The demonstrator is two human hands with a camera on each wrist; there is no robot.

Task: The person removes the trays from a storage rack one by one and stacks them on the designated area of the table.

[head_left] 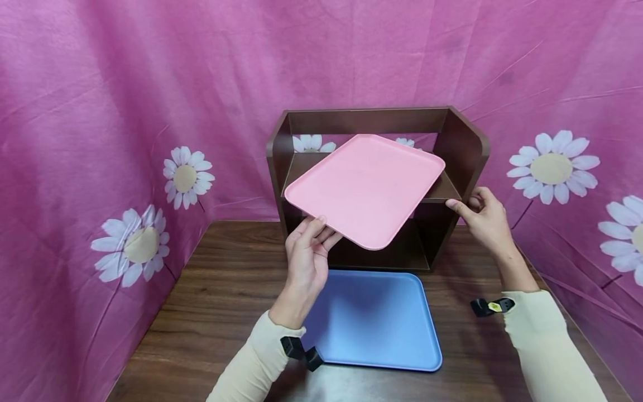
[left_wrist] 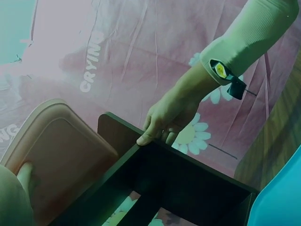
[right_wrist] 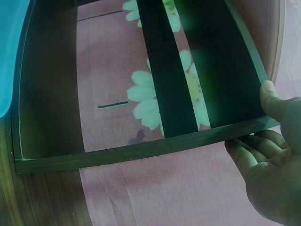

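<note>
A pink rectangular tray [head_left: 366, 190] is held up at a tilt in front of the brown two-tier shelf [head_left: 467, 151], covering part of its upper level. My left hand [head_left: 308, 259] grips the tray by its near edge. At the shelf's right side, my right hand [head_left: 484, 220] holds the side panel near the middle board. The right wrist view shows that hand [right_wrist: 273, 160] with its thumb on the panel's front edge and fingers round the outer side. Below the pink tray, a blue tray [head_left: 377, 318] lies flat on the table before the shelf.
The shelf stands at the back of the wood-grain table [head_left: 226, 279]. Pink cloth [head_left: 241, 67] with large white daisies hangs behind and on both sides. The shelf's lower compartment [head_left: 402, 248] is partly hidden by the pink tray.
</note>
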